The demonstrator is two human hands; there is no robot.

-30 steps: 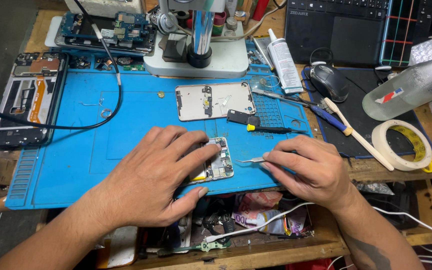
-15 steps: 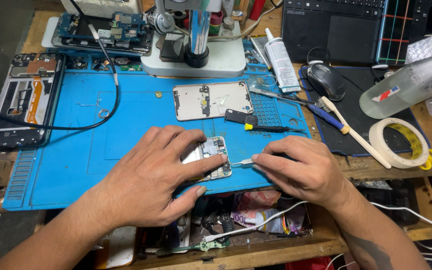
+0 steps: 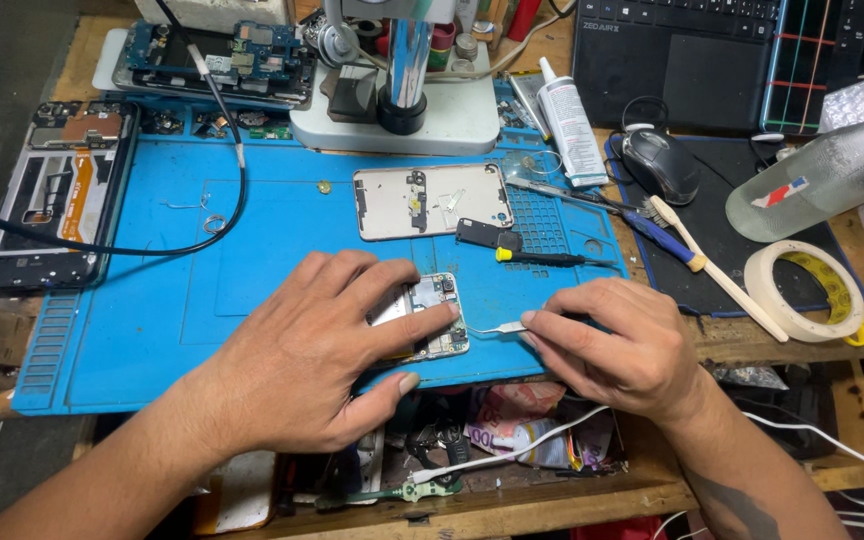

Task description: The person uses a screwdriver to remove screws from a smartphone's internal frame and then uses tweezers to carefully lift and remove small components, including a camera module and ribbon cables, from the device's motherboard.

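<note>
Tweezers (image 3: pixel 497 328) are being pinched between the thumb and fingers of the right hand (image 3: pixel 617 345), with the thin metal tips reaching left to the lower right corner of an opened phone (image 3: pixel 430 318). That phone is lying near the front edge of the blue work mat (image 3: pixel 182 290), its circuit parts facing up, and the left hand (image 3: pixel 322 355) is lying flat over its left part, fingers spread and pressing down on it, the thumb curling along the mat's front edge.

Just behind the phone, a black-handled screwdriver (image 3: pixel 552 258) with a yellow collar is lying crosswise on the mat, beside a small black piece (image 3: pixel 487 235). Further back, a pale phone back frame (image 3: pixel 432 200) is resting flat, and behind it the white base of a microscope stand (image 3: pixel 402 110) is sitting at the far edge of the mat. A black cable (image 3: pixel 202 235) is curving across the left half of the mat. Left of the mat, another stripped phone (image 3: pixel 52 190) is lying on the wooden bench.

To the right, a white tube (image 3: pixel 570 125), a black mouse (image 3: pixel 660 165), a toothbrush (image 3: pixel 717 270), a roll of tape (image 3: pixel 807 290) and a clear plastic bottle (image 3: pixel 822 175) are lying well apart from the hands.
</note>
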